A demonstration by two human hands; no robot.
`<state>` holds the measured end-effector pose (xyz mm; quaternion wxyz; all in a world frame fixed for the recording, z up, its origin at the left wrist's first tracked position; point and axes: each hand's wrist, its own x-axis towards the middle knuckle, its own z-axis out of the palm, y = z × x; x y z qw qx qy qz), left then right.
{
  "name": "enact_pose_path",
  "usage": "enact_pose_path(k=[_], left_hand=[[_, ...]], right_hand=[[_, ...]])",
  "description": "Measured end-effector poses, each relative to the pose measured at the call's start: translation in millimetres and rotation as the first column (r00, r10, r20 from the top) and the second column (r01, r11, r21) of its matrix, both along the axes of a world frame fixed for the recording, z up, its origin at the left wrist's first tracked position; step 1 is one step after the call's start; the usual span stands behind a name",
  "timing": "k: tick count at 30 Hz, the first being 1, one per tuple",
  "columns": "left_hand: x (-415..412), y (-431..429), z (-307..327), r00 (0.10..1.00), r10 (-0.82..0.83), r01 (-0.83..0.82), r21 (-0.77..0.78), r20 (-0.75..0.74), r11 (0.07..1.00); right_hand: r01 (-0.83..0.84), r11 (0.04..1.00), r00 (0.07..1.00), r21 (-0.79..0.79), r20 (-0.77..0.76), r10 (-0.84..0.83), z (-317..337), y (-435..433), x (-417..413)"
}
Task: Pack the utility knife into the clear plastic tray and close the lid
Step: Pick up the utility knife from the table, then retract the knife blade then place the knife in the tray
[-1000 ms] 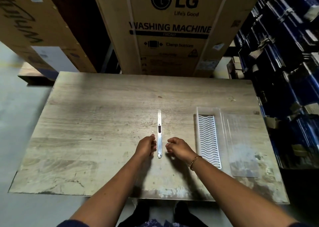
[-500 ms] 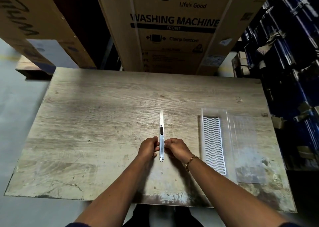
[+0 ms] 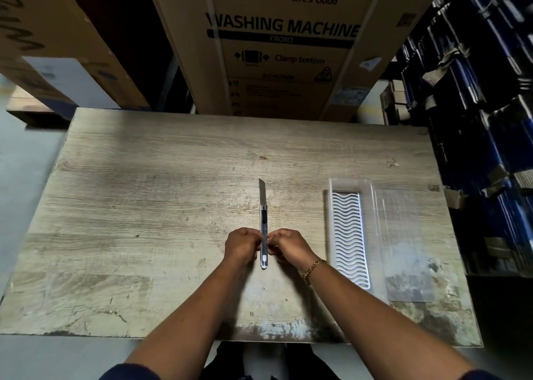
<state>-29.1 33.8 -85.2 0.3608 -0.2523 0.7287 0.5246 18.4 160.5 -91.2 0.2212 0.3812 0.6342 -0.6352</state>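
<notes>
A worn wooden table (image 3: 144,206) fills the view, with cardboard boxes (image 3: 282,47) stacked behind it.

On its right side lies the clear tray (image 3: 349,235), open, with a white wavy-patterned insert in its well and nothing else in it. Its lid (image 3: 403,244) lies flat on the table just to the right, touching the tray along one long edge.

The knife (image 3: 263,226) lies flat near the middle of the table, well apart from the tray and parallel to it. Its blade is extended and points away from the person.

The left hand (image 3: 242,245) and right hand (image 3: 288,247) meet at the near half of the handle. The fingers of both are curled together and pinch it from either side.

The step in hand looks like taking hold of the knife. To do it well, keep the grip on the handle and clear of the bare blade. Retracting the blade with the slider seems wise, as the extended length may not fit the well. Then carry the knife over level and lay it lengthwise onto the insert.
</notes>
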Motion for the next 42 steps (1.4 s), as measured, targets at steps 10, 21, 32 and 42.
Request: enact_pose_path(k=[10, 21, 32, 42], left_hand=[[1.0, 8.2, -3.7, 0.995, -0.057, 0.044, -0.168, -0.076, 0.985], [-3.8, 13.3, 21.0, 0.997, -0.048, 0.049, 0.022, -0.063, 0.999], [-10.3, 32.9, 85.1, 0.988, -0.044, 0.083, 0.268, -0.146, 0.96], [-6.9, 38.7, 131.0, 0.971, -0.039, 0.124, 0.36, -0.234, 0.925]], right_hand=[[-0.016, 0.999, 1.0, -0.037, 0.006, 0.016, 2.2, 3.1, 1.8], [0.039, 0.998, 0.998, -0.048, -0.045, -0.041, 28.2, 18.3, -8.2], [0.161, 0.974, 0.946, -0.161, -0.257, -0.199, 106.9, 52.8, -37.3], [0.108, 0.988, 0.906, -0.113, -0.397, -0.144, 158.6, 69.3, -38.7]])
